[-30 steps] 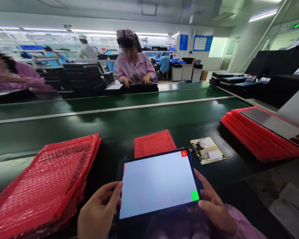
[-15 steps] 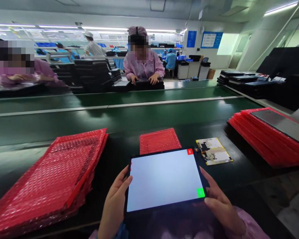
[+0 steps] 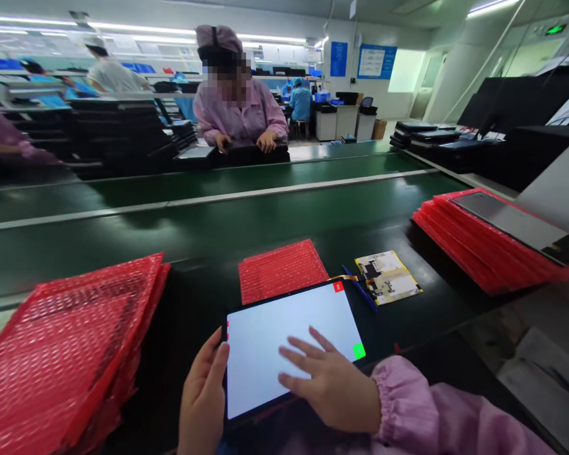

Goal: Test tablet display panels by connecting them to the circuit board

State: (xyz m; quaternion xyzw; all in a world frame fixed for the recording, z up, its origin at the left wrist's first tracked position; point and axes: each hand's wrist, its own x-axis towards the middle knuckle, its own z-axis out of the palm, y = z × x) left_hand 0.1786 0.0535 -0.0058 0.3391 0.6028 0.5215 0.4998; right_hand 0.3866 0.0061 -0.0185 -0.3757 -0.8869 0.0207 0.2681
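Observation:
A lit tablet screen (image 3: 265, 341) shows plain white, with a red square in its upper right corner and a green one at lower right. My left hand (image 3: 203, 392) grips its left edge, thumb on the front. Over the lower part of the screen, my right hand (image 3: 320, 379) has its fingers spread and holds nothing; whether a fingertip touches the glass I cannot tell. A ribbon cable runs from the top edge to a circuit board (image 3: 391, 278) with yellow edging. Beside the board lies a blue pen-like stick (image 3: 359, 289).
Red bubble-wrap bags (image 3: 66, 354) are piled at left, and one bag (image 3: 282, 270) lies behind the screen. At right a grey panel (image 3: 512, 218) rests on another red stack (image 3: 459, 246). Beyond the green conveyor belt (image 3: 246, 202), a co-worker (image 3: 241, 107) faces me.
My right hand has let go of the screen's right edge and moved left over its surface. The view has shifted to the right, and the blue stick now shows.

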